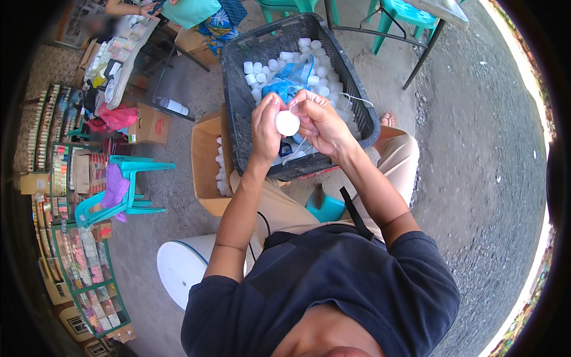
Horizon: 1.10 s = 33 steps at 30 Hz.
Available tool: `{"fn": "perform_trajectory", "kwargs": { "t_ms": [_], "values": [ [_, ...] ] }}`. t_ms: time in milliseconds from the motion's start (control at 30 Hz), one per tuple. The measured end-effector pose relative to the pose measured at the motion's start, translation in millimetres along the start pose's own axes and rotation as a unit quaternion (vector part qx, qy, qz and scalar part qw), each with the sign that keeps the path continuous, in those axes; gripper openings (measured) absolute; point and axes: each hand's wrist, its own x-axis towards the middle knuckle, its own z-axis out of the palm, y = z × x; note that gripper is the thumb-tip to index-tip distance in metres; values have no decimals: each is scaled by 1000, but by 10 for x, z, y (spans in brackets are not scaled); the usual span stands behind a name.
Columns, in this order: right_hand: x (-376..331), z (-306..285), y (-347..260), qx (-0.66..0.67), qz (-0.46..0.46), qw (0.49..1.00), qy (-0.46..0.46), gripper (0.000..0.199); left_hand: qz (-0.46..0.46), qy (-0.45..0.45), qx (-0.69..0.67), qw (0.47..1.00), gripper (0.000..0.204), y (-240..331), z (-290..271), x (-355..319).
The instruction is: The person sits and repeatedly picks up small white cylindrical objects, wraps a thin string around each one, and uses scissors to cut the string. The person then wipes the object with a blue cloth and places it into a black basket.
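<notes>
Over the crate, my left hand (pixel 264 128) is closed around a small white cylinder (pixel 287 124), its round flat end turned up. My right hand (pixel 322 123) is pinched against the cylinder's upper right side; whatever lies between those fingertips is too small to make out. Below both hands sits a black plastic crate (pixel 234 95) with many similar white cylinders (pixel 321 72) heaped inside. A blue plastic bag (pixel 291 79) lies on the heap, right beyond my fingers. A thin white cord (pixel 355 97) runs over the crate's right part.
A cardboard box (pixel 204 156) with more white pieces stands against the crate's left side. A white round container (pixel 178 272) is by my left elbow, a teal chair (pixel 128 184) farther left. Another person (pixel 205 18) works at a table (pixel 132 58) at the far left. Glass display shelves (pixel 89 273) line the left.
</notes>
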Motion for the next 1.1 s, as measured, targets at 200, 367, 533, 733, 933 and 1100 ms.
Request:
{"fn": "perform_trajectory", "kwargs": {
  "t_ms": [200, 367, 533, 733, 933, 1100],
  "values": [
    [399, -226, -173, -170, -103, 977, 71, 6, -310, -7, -279, 909, 26, -118, -59, 27],
    [773, -979, -234, -893, -76, 404, 181, 40, -343, -47, -506, 790, 27, -679, -338, 53],
    [954, -943, 92, -916, 62, 397, 6, 58, -479, 92, -427, 762, 35, -1394, -248, 126],
    [839, -765, 92, -790, -229, 568, 32, 34, -486, 173, -317, 796, 36, -1598, -96, 132],
    [869, -631, 253, -758, -285, 582, 73, 31, -186, 149, -60, 969, 27, -1311, 158, 77],
    [962, -1085, 4, -842, -155, 490, 165, 48, -233, 92, -190, 949, 22, -793, 83, 97]
  ]
}}
